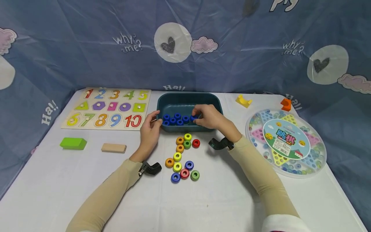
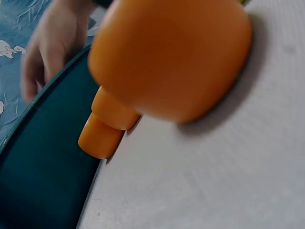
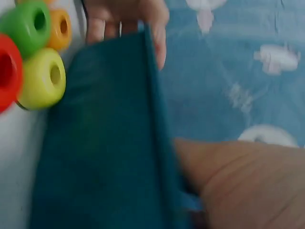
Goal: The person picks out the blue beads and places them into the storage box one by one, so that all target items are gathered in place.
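Note:
A dark green bin stands at the middle of the table, with several blue beads lying inside it near the front wall. My left hand holds the bin's left end, thumb at the front corner and fingers along the outer side. Inside the bin's right half, my right hand pinches a blue bead between thumb and fingers, close beside the others. In the left wrist view orange beads block much of the scene. The right wrist view shows the bin's wall hiding my right fingertips.
In front of the bin lie loose beads: yellow, orange, green, red and blue. A number puzzle board, green block and wooden block are left. Right are a round marble game and yellow block.

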The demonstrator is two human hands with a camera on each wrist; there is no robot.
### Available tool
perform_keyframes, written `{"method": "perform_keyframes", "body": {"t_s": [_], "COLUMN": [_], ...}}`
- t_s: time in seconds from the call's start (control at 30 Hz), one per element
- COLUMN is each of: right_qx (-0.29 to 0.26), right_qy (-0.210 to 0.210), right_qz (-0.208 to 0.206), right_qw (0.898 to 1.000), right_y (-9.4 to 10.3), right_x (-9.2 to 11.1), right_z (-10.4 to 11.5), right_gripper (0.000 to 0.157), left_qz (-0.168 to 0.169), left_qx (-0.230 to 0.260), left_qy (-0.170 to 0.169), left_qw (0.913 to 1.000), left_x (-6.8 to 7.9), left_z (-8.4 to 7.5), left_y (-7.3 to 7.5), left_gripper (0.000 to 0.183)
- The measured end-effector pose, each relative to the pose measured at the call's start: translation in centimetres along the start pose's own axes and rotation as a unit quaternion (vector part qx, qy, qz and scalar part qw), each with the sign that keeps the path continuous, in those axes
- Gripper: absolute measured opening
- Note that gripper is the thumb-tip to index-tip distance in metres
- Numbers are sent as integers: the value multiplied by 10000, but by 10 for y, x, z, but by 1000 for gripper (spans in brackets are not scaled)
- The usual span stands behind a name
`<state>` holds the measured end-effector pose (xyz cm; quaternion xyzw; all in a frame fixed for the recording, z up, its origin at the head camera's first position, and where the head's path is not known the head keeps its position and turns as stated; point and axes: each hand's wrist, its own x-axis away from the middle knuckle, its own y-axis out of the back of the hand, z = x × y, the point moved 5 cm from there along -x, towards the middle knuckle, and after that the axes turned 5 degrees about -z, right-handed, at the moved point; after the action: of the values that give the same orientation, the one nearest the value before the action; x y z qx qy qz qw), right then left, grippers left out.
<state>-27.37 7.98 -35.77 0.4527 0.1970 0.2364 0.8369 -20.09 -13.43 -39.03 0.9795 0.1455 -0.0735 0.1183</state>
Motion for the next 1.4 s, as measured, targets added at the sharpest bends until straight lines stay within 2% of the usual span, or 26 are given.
{"method": "perform_keyframes", "body": {"t_s": [0.1,0.17,0.27,0.37,0.5,0.6,0.67,0.73,0.8,0.93,1.03,1.1,1.3,1.4], "right_qx": [-167,-297,-368,-330,-410,-532,-574,-615,-633,-502,-416,-437,-574,-606], "right_qy": [-564,-822,-969,-867,-256,602,1204,1686,1903,1857,1757,1716,1800,1810], "right_qz": [592,847,928,689,-345,-1146,-1272,-1020,-428,895,1453,1543,1473,1330], "right_qw": [9965,9926,9903,9933,9982,9902,9829,9785,9787,9772,9728,9720,9709,9726], "right_y": [-12,-17,-19,-16,-3,6,6,0,-11,-37,-52,-58,-64,-60], "right_x": [-14,-20,-24,-23,-13,6,22,38,53,74,82,84,86,83], "right_z": [-16,-22,-26,-25,-11,13,30,44,53,58,55,53,51,53], "right_gripper": [18,19,20,19,18,17,15,14,15,18,17,15,13,13], "left_qz": [2,8,26,18,-5,24,24,13,-7,-11,-11,-5,20,-7], "left_qx": [15,32,36,33,42,31,22,6,12,47,56,66,37,19], "left_qy": [-22,-41,-60,-74,-93,-96,-102,-111,-129,-143,-108,-78,-66,-60], "left_qw": [10000,10000,10000,10000,9999,9999,9999,9999,9999,9999,9999,9999,10000,10000], "left_x": [0,0,0,-1,-1,-1,-2,-3,-3,-4,-4,-3,-2,-1], "left_z": [0,0,-1,-2,-3,-3,-3,-2,-2,-1,0,1,3,4], "left_y": [0,-1,-2,-2,-3,-2,-2,-1,0,2,2,2,0,0], "left_gripper": [40,40,40,40,40,40,40,40,40,40,40,40,39,39]}}
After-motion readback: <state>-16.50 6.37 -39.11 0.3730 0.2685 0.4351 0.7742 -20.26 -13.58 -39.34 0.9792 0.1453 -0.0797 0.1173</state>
